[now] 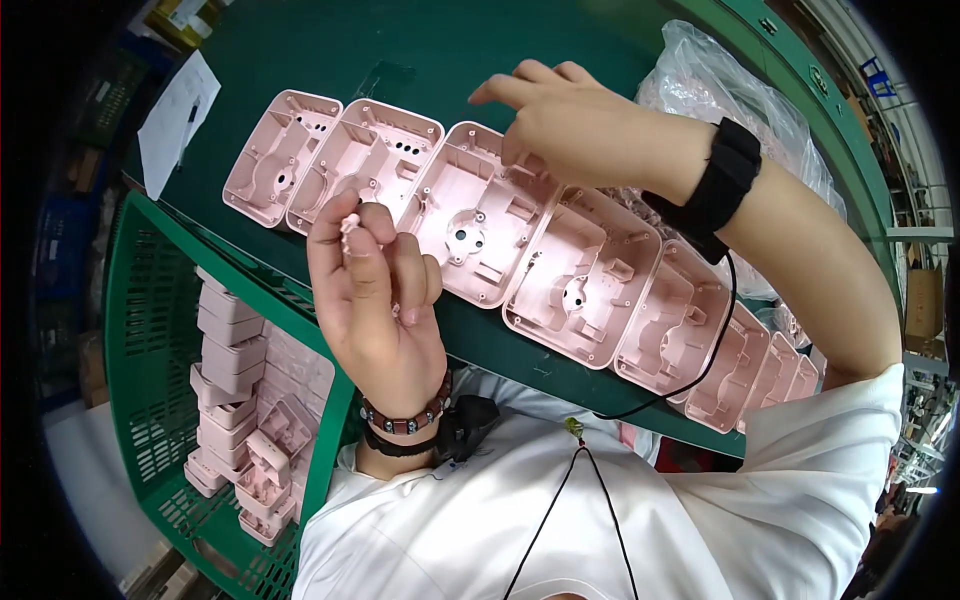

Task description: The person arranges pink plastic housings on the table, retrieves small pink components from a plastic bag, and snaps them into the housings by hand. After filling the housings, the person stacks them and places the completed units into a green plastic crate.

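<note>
A row of pink plastic housings (463, 262), open side up, runs across the green table, with ribs, screw posts and small holes inside. My left hand (385, 290) is raised in front of the second and third housings. Its thumb and index finger pinch a small pink plastic part (350, 226), and more pink bits show in the curled palm. Over the far end of the third and fourth housings hovers my right hand (560, 115). Its index finger reaches left and the thumb hangs down, apart from it; nothing shows between them.
A clear plastic bag (725, 85) with pink parts lies at the far right. At the left, a green crate (225, 260) holds stacked pink housings (232, 350). Paper with a pen (180, 125) lies at the table's left edge. A black cord (690, 385) trails from my right wrist strap across the housings.
</note>
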`<state>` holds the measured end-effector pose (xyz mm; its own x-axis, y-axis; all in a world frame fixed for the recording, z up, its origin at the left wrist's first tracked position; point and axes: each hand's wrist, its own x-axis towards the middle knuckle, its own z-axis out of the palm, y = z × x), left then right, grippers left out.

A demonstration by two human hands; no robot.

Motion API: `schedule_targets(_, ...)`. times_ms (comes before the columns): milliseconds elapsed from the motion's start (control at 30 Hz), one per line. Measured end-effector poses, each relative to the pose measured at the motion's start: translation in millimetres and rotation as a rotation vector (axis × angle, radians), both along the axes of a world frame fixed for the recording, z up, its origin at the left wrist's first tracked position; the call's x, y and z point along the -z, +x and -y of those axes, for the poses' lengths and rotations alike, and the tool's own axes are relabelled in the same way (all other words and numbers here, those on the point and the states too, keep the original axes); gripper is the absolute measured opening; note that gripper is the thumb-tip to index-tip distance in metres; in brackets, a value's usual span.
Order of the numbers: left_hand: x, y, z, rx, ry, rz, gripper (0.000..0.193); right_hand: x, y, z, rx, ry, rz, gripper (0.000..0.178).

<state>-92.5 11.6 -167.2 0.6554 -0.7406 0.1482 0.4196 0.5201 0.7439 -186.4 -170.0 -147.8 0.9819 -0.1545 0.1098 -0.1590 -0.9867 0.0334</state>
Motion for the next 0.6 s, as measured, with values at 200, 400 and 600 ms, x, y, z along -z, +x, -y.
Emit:
schedule_targets(200,3,-6,-11,0.138,0.135,0.128,0.028,-42,-21,-8,0.044,0.166,0.267,0.011)
schedule_targets(400,9,-10,-27,0.111,0.198,0.446,0.023,-62,-37,-79,-0.074,0.394,0.440,0.014)
schedule_targets(600,2,-14,-36,0.174,0.243,0.479,0.022,-53,-43,-100,-0.097,0.538,0.405,0.015)
